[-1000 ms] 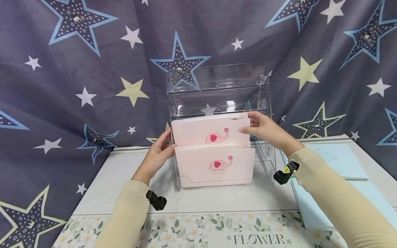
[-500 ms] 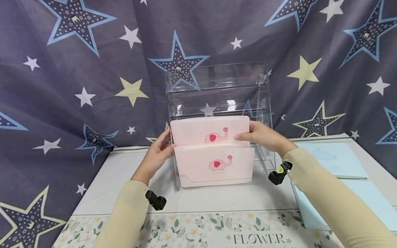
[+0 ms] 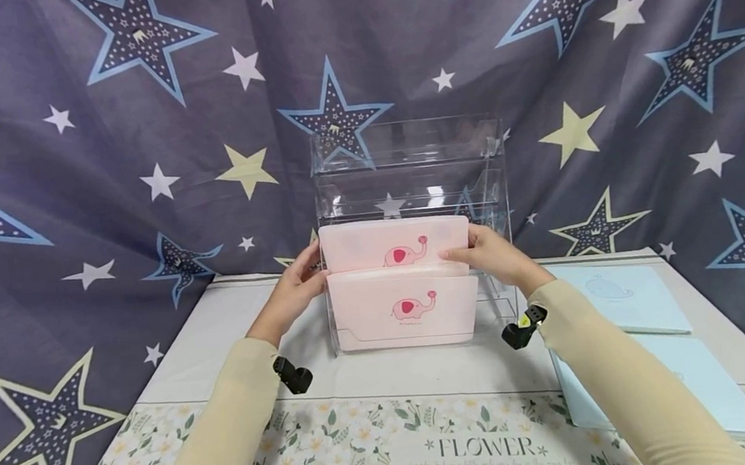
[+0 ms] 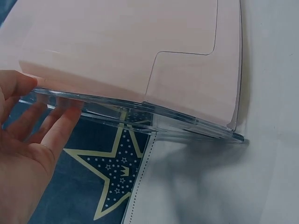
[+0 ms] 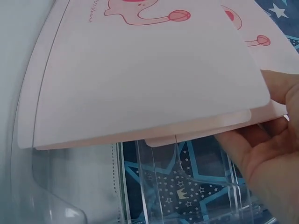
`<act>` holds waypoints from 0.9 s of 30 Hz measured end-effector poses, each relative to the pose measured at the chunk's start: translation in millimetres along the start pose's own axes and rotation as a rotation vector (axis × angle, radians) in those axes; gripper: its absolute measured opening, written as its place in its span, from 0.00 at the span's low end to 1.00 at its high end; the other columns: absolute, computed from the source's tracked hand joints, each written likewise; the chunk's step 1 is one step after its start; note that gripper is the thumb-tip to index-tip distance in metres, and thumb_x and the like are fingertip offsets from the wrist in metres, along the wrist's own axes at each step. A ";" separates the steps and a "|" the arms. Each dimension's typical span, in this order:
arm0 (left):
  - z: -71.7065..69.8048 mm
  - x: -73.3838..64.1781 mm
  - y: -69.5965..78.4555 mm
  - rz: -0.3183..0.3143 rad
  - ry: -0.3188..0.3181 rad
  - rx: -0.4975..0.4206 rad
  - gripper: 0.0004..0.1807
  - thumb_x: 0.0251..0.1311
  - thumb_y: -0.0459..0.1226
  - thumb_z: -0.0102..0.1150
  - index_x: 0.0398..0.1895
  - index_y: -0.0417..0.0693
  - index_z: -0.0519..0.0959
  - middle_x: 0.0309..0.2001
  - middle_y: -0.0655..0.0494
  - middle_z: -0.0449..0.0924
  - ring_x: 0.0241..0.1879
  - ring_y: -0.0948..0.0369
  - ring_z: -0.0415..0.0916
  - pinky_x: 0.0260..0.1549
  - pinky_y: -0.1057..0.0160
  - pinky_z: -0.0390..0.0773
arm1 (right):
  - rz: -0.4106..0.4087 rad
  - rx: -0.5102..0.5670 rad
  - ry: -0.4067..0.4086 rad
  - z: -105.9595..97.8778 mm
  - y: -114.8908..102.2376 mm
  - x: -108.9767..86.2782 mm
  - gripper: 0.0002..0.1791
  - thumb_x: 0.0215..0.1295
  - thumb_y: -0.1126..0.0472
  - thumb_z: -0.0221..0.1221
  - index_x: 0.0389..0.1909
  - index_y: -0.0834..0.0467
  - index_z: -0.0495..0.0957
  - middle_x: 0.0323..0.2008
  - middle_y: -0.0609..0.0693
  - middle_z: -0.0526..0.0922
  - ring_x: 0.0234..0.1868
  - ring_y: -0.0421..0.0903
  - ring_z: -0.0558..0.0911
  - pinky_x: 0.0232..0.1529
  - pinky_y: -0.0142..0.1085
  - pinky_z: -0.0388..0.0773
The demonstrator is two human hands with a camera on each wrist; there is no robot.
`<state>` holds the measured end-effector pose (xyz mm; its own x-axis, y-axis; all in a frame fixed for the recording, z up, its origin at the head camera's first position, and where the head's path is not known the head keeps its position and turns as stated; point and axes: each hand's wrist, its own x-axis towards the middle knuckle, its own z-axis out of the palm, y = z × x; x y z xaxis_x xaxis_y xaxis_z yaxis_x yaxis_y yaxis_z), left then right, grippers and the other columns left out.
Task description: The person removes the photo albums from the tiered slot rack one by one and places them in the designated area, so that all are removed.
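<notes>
A clear tiered file rack (image 3: 407, 152) stands on the table with two pink elephant-print notebooks in it. The front pink notebook (image 3: 368, 310) sits upright in the lowest tier; the rear pink notebook (image 3: 353, 246) rises behind it, its lower part hidden. My left hand (image 3: 290, 298) grips the rack's left side; in the left wrist view its thumb lies at the front edge and its fingers (image 4: 58, 128) press the outer panel. With thumb in front and fingers behind, my right hand (image 3: 499, 254) pinches the rear notebook's right edge, also seen in the right wrist view.
Two light blue whale-print notebooks, a farther one (image 3: 646, 300) and a nearer one (image 3: 705, 385), lie at the right, the nearer partly under my right sleeve. A floral mat (image 3: 344, 453) covers the table's front. A star-patterned curtain (image 3: 196, 161) hangs behind the rack.
The right hand has moved slightly left and down, its thumb farther in over the rear pink notebook, whose cover now sits flush with its back part. The left hand stays at the rack.
</notes>
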<state>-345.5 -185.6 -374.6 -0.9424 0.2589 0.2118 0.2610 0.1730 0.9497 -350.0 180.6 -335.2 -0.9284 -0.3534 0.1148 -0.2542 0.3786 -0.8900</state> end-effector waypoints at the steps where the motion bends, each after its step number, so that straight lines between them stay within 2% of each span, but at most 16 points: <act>1: 0.1 0.0 0.3 0.001 0.001 -0.003 0.37 0.73 0.30 0.50 0.81 0.49 0.48 0.76 0.42 0.55 0.70 0.45 0.62 0.61 0.53 0.75 | -0.006 -0.012 0.009 -0.2 -0.6 -0.7 0.25 0.69 0.56 0.65 0.62 0.61 0.75 0.50 0.59 0.84 0.45 0.50 0.83 0.47 0.42 0.81; 5: -0.1 -0.9 1.2 0.002 0.009 0.001 0.37 0.73 0.29 0.50 0.81 0.48 0.49 0.76 0.41 0.55 0.70 0.45 0.61 0.62 0.50 0.73 | -0.039 -0.052 0.039 -2.7 0.0 -1.0 0.23 0.68 0.55 0.65 0.60 0.61 0.77 0.49 0.58 0.85 0.43 0.49 0.82 0.45 0.40 0.80; 15: 0.8 -0.1 0.3 -0.006 0.007 -0.001 0.37 0.73 0.29 0.49 0.81 0.50 0.49 0.76 0.41 0.55 0.69 0.44 0.63 0.62 0.48 0.72 | -0.142 -0.032 0.064 -24.2 -14.3 -7.1 0.23 0.70 0.54 0.63 0.61 0.61 0.76 0.51 0.58 0.84 0.48 0.50 0.84 0.50 0.41 0.81; 23: 0.8 -0.2 0.9 -0.012 0.011 0.021 0.37 0.74 0.30 0.49 0.82 0.53 0.49 0.76 0.41 0.55 0.68 0.44 0.64 0.63 0.46 0.72 | -0.206 -0.033 0.096 -42.7 -28.3 -15.3 0.24 0.70 0.55 0.63 0.63 0.61 0.75 0.52 0.58 0.84 0.46 0.48 0.85 0.46 0.36 0.83; 27: 1.4 0.3 1.0 -0.018 0.013 0.033 0.36 0.75 0.31 0.48 0.81 0.54 0.50 0.76 0.42 0.56 0.68 0.44 0.64 0.63 0.46 0.72 | -0.229 -0.001 0.115 -50.8 -35.7 -21.4 0.24 0.70 0.57 0.63 0.63 0.62 0.75 0.52 0.58 0.84 0.46 0.47 0.85 0.44 0.35 0.83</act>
<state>-345.1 -184.1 -374.0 -0.9496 0.2430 0.1981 0.2506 0.2089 0.9453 -334.8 218.1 -283.4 -0.8714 -0.3302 0.3629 -0.4616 0.3010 -0.8345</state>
